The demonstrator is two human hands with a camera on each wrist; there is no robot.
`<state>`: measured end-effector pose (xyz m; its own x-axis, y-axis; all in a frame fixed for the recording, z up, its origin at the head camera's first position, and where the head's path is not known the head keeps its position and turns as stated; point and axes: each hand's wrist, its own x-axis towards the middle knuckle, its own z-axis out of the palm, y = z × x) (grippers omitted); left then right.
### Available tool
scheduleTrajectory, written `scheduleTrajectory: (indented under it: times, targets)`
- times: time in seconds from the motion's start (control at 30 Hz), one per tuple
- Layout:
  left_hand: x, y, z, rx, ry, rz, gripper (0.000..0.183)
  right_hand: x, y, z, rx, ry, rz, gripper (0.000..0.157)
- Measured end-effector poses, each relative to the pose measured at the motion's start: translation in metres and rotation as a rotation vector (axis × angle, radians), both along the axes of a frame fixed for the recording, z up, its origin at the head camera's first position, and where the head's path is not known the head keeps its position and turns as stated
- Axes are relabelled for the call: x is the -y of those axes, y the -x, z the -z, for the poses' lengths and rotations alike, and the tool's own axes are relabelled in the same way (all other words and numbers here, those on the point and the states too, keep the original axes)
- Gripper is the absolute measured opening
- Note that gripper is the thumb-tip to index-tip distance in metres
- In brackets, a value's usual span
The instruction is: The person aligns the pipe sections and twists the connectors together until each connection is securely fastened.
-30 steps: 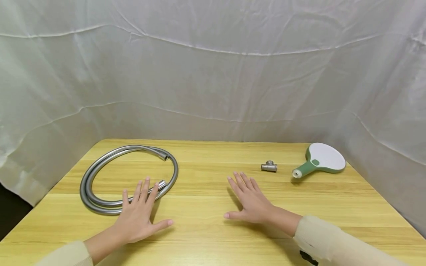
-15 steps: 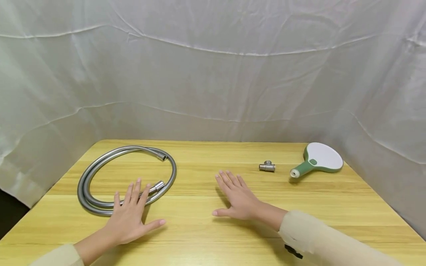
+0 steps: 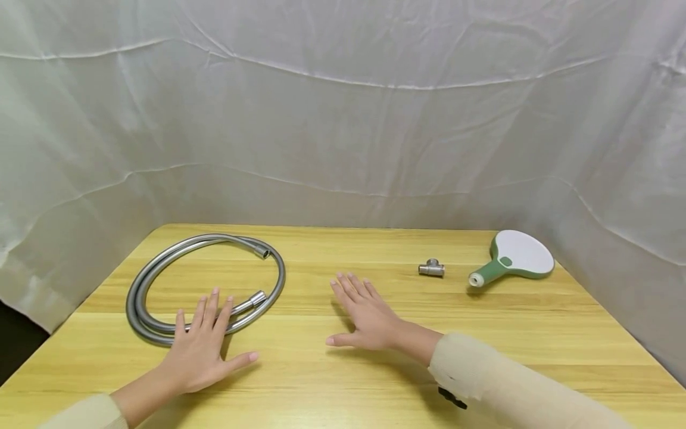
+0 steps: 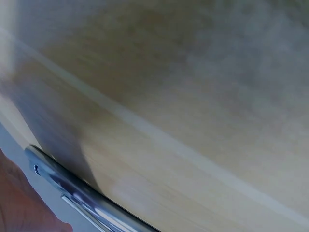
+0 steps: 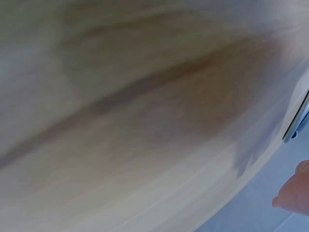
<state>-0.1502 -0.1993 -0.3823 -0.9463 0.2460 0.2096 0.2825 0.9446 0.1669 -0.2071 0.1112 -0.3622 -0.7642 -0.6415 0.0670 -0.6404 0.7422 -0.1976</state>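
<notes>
No readable text, no legible labels, brands, numbers or signs

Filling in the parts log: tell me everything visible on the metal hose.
The metal hose is grey and shiny, coiled in loose loops flat on the left part of the wooden table. Both ends carry silvery fittings: the far fitting shows an open mouth, and the near fitting is smooth. The left hand, fingers spread, hides part of the coil's near side; whether they touch, I can't tell.

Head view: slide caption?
Left hand and right hand spread over wooden table bearing coiled hose, metal fitting, shower head.
</notes>
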Motion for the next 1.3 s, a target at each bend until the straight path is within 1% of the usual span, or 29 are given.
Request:
scheduleTrajectory:
  times: [0.27,0.43,0.87,1.0,1.17,1.3]
  targets:
    - [0.005,-0.002,0.0,-0.001,-0.004,0.014,0.105,0.012,0.004,0.004,-0.004,-0.026,-0.006,0.097]
    - [0.009,-0.002,0.002,0.003,-0.014,0.01,0.105,0.02,0.008,0.005,-0.007,-0.046,-0.025,0.096]
    - [0.015,-0.002,0.003,0.033,-0.027,0.007,0.104,0.047,0.017,0.003,0.046,-0.065,-0.086,0.09]
    - [0.017,-0.002,0.002,0.043,-0.037,0.006,0.103,0.055,0.02,0.003,0.043,-0.078,-0.109,0.089]
    - [0.019,-0.001,0.003,0.046,-0.032,0.003,0.103,0.063,0.025,0.005,0.038,-0.1,-0.115,0.087]
    - [0.02,-0.002,0.004,0.051,-0.027,0.004,0.103,0.069,0.028,0.005,0.054,-0.116,-0.124,0.086]
